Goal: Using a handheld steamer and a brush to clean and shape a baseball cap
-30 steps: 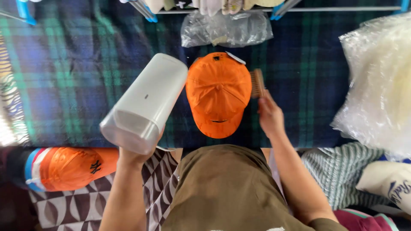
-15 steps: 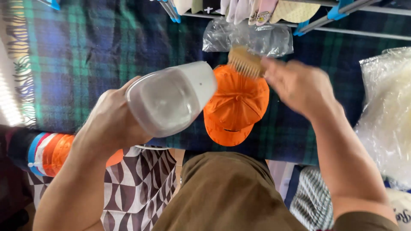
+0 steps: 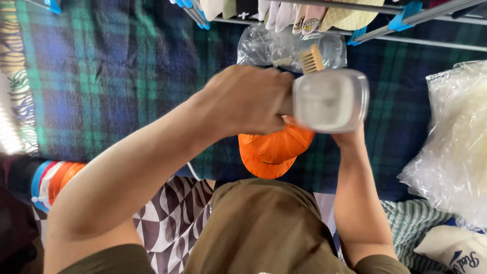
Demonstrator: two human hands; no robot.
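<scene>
My left hand (image 3: pixel 247 101) reaches across my body and grips a white plastic bottle (image 3: pixel 329 101), held level with its flat base facing the camera. My right hand (image 3: pixel 350 138) is mostly hidden behind the bottle, with only the wrist and heel showing. A wooden brush (image 3: pixel 310 59) with pale bristles sticks up above the bottle's top edge, on the side where my right hand is. An orange cap (image 3: pixel 274 152) lies on the plaid blanket (image 3: pixel 101 76) just below both hands, partly covered by them.
A clear plastic bag (image 3: pixel 276 43) lies behind the brush. Caps hang from a metal rack (image 3: pixel 406 35) along the top. A large crinkled plastic bag (image 3: pixel 456 142) fills the right side. More orange caps (image 3: pixel 56 177) lie at the left, and a white cap (image 3: pixel 456 253) at bottom right.
My left hand has swung the white bottle from the left to the right, over the orange cap. The brush and my right hand have ended up behind the bottle.
</scene>
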